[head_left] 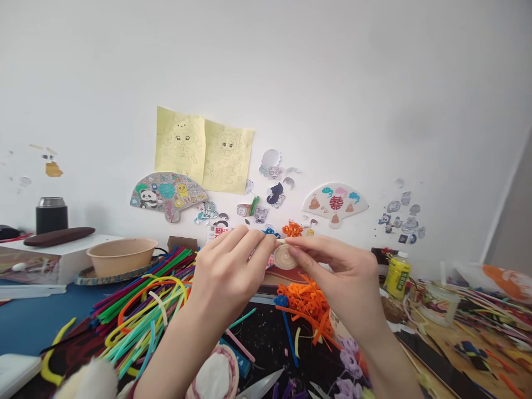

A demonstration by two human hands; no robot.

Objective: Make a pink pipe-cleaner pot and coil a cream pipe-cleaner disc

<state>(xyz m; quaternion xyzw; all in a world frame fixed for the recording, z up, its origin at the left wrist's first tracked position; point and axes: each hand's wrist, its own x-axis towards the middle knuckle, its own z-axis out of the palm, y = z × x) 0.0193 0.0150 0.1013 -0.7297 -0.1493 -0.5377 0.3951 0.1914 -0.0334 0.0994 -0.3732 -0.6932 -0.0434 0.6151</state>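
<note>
A cream spiral disc (285, 257), which looks like coiled pipe cleaner, is held up in front of me above the desk. My right hand (338, 263) pinches its right edge between thumb and fingers. My left hand (235, 263) is closed at the disc's upper left, where a short cream end shows by the fingertips; my own knuckles hide most of that grip. Below the hands lie a heap of orange pipe-cleaner pieces (310, 299), a blue pipe cleaner (291, 338) and a round piece with a white centre and pink-cream rim (211, 377).
Bundles of coloured pipe cleaners (141, 316) spread at the left, near a tan bowl (122, 256) and a black flask (51, 216). Scissors (261, 385) lie at the front. At right stand a yellow bottle (398, 275) and a jar (439, 302), beside a dark phone-like slab (436, 360).
</note>
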